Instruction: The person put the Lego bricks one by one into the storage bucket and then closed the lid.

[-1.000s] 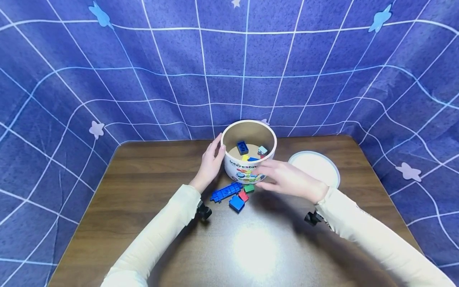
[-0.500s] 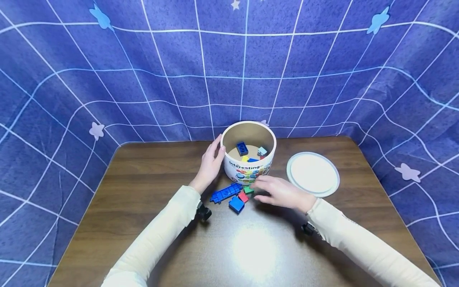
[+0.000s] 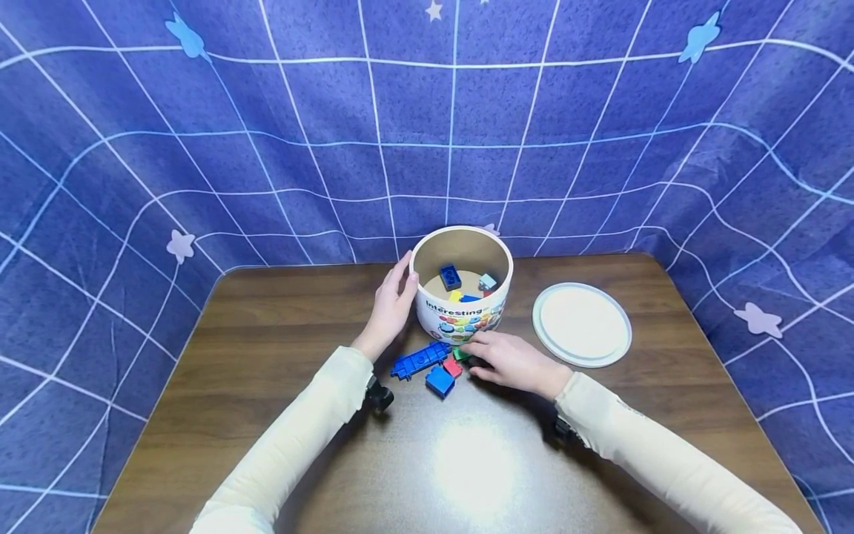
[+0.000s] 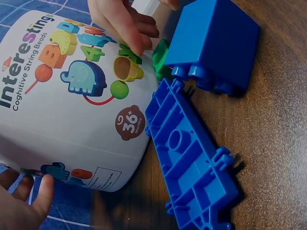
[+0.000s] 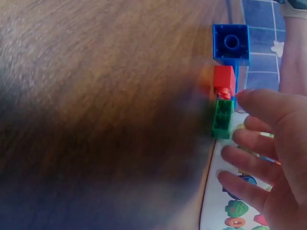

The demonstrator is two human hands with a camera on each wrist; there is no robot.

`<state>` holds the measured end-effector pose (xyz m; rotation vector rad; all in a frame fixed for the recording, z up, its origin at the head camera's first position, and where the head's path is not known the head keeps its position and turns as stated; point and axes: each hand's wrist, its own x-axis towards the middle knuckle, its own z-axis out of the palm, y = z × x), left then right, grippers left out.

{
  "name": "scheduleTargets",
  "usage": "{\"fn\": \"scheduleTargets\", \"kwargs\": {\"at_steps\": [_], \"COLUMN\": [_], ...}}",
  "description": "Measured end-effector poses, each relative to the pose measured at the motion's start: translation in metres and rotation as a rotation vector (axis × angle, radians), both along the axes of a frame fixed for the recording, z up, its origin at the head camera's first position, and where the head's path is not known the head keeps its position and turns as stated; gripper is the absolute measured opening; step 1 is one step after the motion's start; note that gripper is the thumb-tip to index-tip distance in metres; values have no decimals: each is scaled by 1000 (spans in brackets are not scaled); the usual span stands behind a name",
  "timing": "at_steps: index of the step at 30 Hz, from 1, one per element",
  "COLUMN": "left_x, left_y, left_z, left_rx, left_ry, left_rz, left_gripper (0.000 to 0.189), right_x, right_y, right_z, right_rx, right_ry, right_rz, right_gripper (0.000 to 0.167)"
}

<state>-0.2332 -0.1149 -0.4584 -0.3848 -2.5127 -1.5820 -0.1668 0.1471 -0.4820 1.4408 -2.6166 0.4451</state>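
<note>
My left hand (image 3: 391, 305) rests against the left side of a white printed bucket (image 3: 454, 315), fingers extended along its wall. Just in front of the bucket, my right hand (image 3: 512, 362) is low over the table, its fingertips right by a small green brick (image 5: 222, 119). In the right wrist view its fingers are spread, with the thumb near a red brick (image 5: 224, 76). A larger blue brick (image 3: 439, 381) sits beside the red one. The long blue ribbed piece (image 4: 192, 163) lies by the bucket's foot, partly beneath the blue brick in the left wrist view.
Inside the bucket lie a dark blue brick (image 3: 450, 277), a pale blue piece (image 3: 487, 282) and bits of yellow, blue and red. A round white lid (image 3: 583, 325) lies right of it on the wooden table (image 3: 267, 334). A blue curtain (image 3: 427, 170) surrounds the table's back and sides.
My right hand has come down from the bucket's front right side to the green brick on the table, moving slightly left. The left hand has stayed at the bucket.
</note>
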Motion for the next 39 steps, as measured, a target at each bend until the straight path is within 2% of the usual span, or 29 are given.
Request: {"fn": "scheduleTargets", "kwargs": {"at_steps": [10, 15, 20, 39], "left_x": [-2, -2, -1, -2], "left_y": [0, -1, -1, 0], "left_z": [-1, -3, -3, -3], "left_rx": [0, -1, 6, 3], "left_ry": [14, 12, 15, -3], "left_rz": [5, 8, 8, 1], "left_gripper": [54, 55, 54, 55], "right_x": [-1, 1, 0, 2], "right_y": [-7, -8, -6, 14], "right_z": [-5, -6, -5, -3], "right_rx": [62, 78, 78, 88], "right_ry": [49, 53, 40, -23], "right_rz": [-38, -47, -53, -74], "right_gripper": [38, 31, 20, 19]}}
